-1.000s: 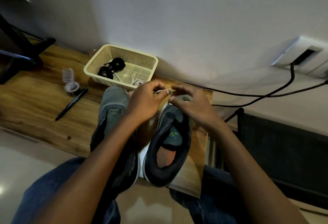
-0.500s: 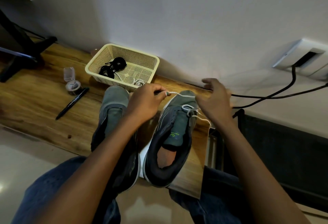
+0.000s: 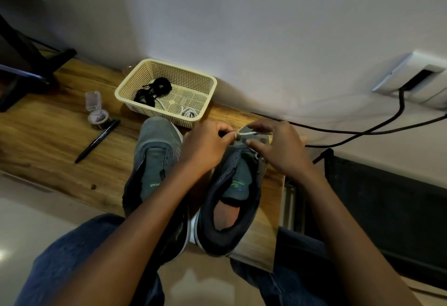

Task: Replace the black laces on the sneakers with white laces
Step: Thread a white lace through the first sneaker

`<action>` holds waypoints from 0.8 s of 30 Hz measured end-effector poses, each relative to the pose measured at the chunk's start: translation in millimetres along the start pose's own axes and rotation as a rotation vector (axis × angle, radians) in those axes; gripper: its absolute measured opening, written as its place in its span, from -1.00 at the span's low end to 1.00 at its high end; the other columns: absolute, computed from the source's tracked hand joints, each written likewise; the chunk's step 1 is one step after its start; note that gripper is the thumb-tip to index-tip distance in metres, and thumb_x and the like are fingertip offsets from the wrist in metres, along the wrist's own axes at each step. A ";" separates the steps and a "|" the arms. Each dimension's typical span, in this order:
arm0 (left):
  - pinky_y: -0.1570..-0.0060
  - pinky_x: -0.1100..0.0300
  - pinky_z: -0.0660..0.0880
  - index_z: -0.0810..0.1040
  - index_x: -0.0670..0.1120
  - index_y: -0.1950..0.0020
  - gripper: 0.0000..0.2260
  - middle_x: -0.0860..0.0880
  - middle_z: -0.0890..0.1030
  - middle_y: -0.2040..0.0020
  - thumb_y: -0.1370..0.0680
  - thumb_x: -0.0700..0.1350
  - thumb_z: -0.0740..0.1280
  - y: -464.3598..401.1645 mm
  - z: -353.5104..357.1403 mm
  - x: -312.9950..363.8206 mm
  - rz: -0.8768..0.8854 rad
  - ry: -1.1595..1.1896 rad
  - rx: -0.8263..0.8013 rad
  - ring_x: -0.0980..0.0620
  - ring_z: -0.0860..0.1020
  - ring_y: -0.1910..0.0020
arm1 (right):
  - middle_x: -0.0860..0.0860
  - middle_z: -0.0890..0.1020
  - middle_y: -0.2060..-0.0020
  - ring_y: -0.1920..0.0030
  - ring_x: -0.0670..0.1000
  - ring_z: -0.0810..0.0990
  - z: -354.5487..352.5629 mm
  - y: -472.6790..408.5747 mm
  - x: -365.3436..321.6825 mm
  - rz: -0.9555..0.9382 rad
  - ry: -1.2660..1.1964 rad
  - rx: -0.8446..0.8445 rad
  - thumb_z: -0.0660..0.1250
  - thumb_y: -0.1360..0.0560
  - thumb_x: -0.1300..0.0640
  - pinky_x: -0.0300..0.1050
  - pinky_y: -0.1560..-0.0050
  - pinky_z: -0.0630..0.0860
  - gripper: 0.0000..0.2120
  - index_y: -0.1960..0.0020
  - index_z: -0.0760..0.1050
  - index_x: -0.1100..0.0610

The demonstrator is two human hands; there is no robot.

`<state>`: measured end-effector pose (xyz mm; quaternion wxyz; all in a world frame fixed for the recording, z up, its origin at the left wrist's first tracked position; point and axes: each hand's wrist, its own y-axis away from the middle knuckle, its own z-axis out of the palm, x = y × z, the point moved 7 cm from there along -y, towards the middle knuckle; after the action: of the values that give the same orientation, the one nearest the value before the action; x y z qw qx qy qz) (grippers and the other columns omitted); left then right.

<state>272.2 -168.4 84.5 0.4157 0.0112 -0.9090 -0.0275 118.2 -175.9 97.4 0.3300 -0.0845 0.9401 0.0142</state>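
Both my hands worked over toe end of right sneaker (image 3: 232, 192). Left hand (image 3: 205, 147) pinched white lace (image 3: 248, 133) end; lace ran sideways toward right hand (image 3: 278, 150), fingers curled near it, grip unclear. Eyelets lay just below, nearer right hand.

Green lettering marks each sneaker tongue (image 3: 235, 179), reading roughly "KNITWEAR" on the right, partly legible on the left (image 3: 154, 172).

- Both forearms are bare, with no sleeves, watch or rings showing on the left hand (image 3: 205, 147) or right hand (image 3: 280, 150).
- Dark blue denim jeans (image 3: 72, 257) cover both legs, near the bottom edge.
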 end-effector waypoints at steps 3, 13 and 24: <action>0.02 0.02 0.55 0.67 0.07 -0.01 -0.86 0.07 0.68 0.08 -0.55 0.04 0.34 2.4 5.7 2.7 -0.015 -0.041 -0.016 0.03 0.61 0.11 | -0.06 0.70 0.08 0.02 -0.06 0.61 6.1 -1.3 -11.9 -0.072 -0.022 -0.031 0.44 -0.45 0.15 0.05 -0.08 0.54 -0.87 0.00 0.67 0.07; -0.15 0.03 0.50 0.45 -0.02 -0.28 -0.46 -0.02 0.47 -0.21 -0.36 0.05 0.50 19.4 29.9 -1.9 -0.157 -0.233 -0.223 -0.03 0.51 -0.16 | 0.01 0.69 0.16 0.20 -0.11 0.58 10.3 2.7 8.8 0.128 0.014 -0.115 0.44 -0.46 0.21 -0.19 0.14 0.50 -0.94 0.10 0.69 0.13; -0.08 0.09 0.53 0.57 -0.06 -0.21 -0.67 -0.07 0.61 -0.14 -0.47 -0.06 0.43 16.8 21.8 -1.0 -0.171 -0.173 -0.184 -0.04 0.57 -0.10 | 0.07 0.66 0.23 0.16 0.04 0.62 30.0 5.8 14.8 0.257 0.139 -0.111 0.45 -0.43 0.19 -0.16 0.24 0.44 -0.95 0.20 0.66 0.14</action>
<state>256.4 -150.7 70.5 0.3314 0.0480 -0.9307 -0.1470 124.4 -169.9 64.5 0.2546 0.0176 0.9614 0.1026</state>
